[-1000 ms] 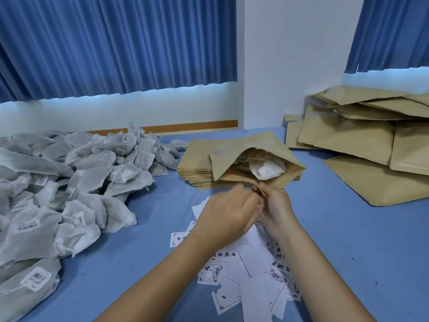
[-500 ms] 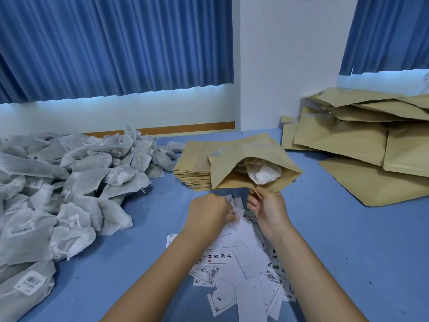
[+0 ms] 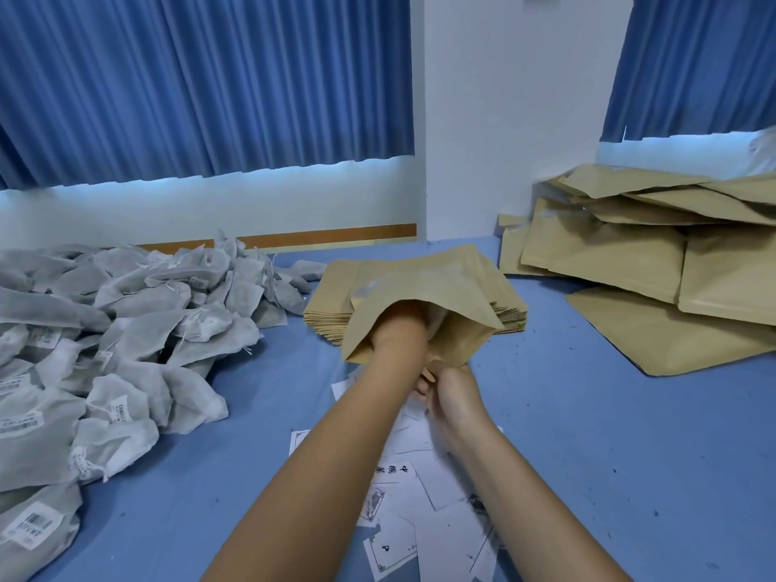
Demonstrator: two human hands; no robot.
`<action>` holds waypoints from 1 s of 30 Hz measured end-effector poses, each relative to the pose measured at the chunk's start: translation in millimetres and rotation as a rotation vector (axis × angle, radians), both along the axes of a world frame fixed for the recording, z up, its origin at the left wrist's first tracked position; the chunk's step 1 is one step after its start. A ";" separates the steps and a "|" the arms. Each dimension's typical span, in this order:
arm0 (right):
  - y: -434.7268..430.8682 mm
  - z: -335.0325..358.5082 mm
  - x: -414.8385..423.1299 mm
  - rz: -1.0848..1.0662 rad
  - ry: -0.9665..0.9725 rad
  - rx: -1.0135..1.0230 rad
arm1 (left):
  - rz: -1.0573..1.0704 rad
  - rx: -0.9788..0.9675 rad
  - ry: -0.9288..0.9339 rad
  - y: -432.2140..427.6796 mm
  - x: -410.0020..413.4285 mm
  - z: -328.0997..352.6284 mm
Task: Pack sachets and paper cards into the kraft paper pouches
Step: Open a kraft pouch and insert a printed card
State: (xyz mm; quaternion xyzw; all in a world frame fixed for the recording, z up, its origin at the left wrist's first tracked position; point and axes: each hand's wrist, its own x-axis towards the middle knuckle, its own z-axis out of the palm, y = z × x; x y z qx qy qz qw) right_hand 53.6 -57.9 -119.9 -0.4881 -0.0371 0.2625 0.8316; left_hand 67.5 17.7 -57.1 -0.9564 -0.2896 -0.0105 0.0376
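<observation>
Pretty sure I'm at the stuffing step here. My left hand [image 3: 398,325] is buried to the wrist in the open pouch [image 3: 424,283], so I can't tell how its fingers lie or what it's got, card or sachet. My right hand [image 3: 451,396] pinches the pouch's lower lip, which holds the mouth wide.

The pouch is mid-bench [image 3: 588,434], resting on the stack [image 3: 510,315] of flat ones. Something pale shows inside next to my wrist, probably a sachet, but it's too hidden to call.

Next up, I reckon, is sliding the left hand out without dragging the contents along, then grabbing whatever's missing.

Sachets [image 3: 126,329] are heaped along the left edge, and cards [image 3: 392,472] are scattered at the near edge under my arms. The pile [image 3: 621,254] at the far right corner looks puffy, so I'm guessing those are packed.
</observation>
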 end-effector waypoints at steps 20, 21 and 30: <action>-3.3 3.0 -9.2 0.083 0.030 -0.085 | -0.237 0.062 -0.154 -25.6 -44.5 -23.8; -2.0 3.9 -9.3 0.070 0.042 -0.081 | -0.208 0.043 -0.063 -14.9 -36.7 -26.0; -6.2 6.0 -2.7 0.057 0.067 -0.203 | -0.162 0.204 -0.372 -31.8 -62.1 -31.4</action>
